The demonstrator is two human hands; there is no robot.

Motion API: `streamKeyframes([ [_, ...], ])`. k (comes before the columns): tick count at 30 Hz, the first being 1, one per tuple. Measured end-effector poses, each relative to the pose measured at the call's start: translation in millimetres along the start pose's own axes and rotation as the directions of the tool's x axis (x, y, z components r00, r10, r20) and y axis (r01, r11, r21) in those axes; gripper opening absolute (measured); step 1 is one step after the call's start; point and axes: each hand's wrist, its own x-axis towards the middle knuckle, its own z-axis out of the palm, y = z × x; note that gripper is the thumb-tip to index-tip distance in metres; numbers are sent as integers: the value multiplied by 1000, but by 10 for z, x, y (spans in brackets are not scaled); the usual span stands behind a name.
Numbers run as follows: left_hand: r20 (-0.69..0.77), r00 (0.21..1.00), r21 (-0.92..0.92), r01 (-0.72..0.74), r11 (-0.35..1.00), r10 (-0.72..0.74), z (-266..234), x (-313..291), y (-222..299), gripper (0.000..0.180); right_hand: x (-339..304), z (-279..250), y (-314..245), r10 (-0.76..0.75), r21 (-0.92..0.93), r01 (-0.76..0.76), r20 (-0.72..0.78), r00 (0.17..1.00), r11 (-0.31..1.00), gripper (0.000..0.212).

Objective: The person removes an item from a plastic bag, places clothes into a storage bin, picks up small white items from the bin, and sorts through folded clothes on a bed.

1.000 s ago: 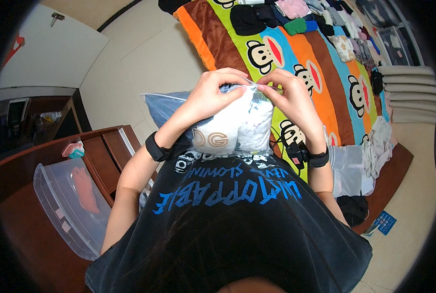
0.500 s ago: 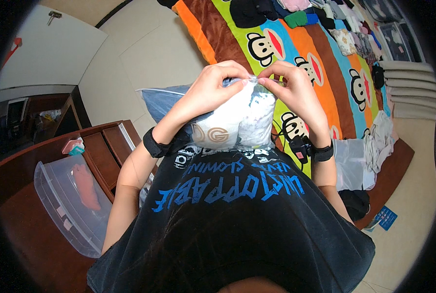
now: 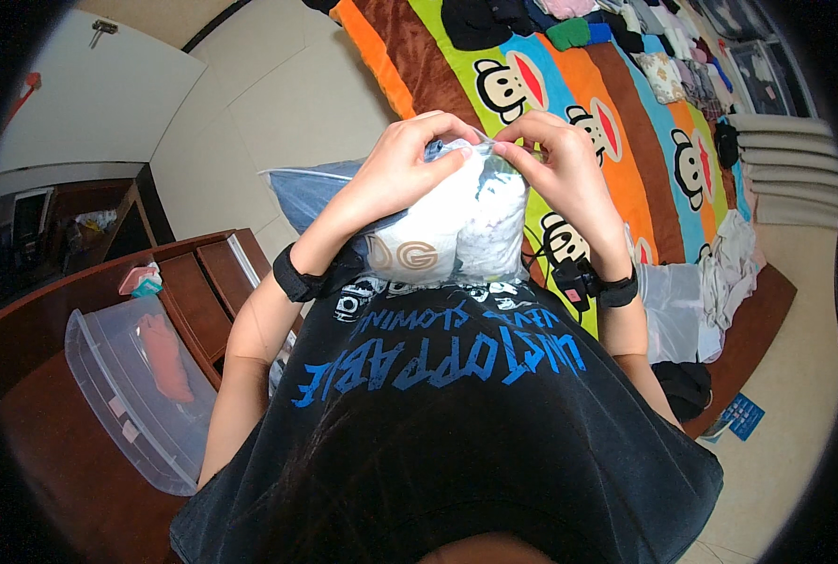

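Note:
A clear zip bag [image 3: 311, 180] stuffed with folded clothes rests against my torso. Through its plastic show a white garment with a tan print [image 3: 410, 246], a pale patterned cloth [image 3: 492, 221] and something dark blue-grey at the left end. My left hand [image 3: 417, 160] lies over the bag's top edge, thumb and fingers pinching the rim near its right end. Close beside it, my right hand [image 3: 550, 150] pinches the same rim between thumb and forefinger. Both hands are closed on the plastic edge, their fingertips a short way apart.
Ahead, a striped blanket with cartoon faces [image 3: 583, 80] covers a bed, with folded clothes [image 3: 569, 36] at its far end. On the left, a clear plastic bin [image 3: 142, 399] stands on a brown wooden surface. Grey folded fabric [image 3: 785, 169] is stacked at right.
My fingertips have drawn slightly apart along the bag's rim, and the left hand has shifted a little left. Both hands keep their pinch. The bag stays almost in place.

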Motion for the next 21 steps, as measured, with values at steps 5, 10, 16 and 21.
streamKeyframes([
  [5,-20,1000,-27,-25,999,24,2,3,0,21,-7,49,18,-23,10,23,-53,998,1000,13],
  [10,-34,999,-36,-4,999,3,13,3,7,20,-13,57,52,39,126,-34,-36,999,991,12],
  [16,-43,998,-57,34,998,-36,-26,-15,120,25,0,58,87,2,155,1,-17,1000,988,13],
  [21,-28,997,-68,66,995,-68,-34,-9,139,27,9,77,117,-11,190,18,-39,999,982,14],
])
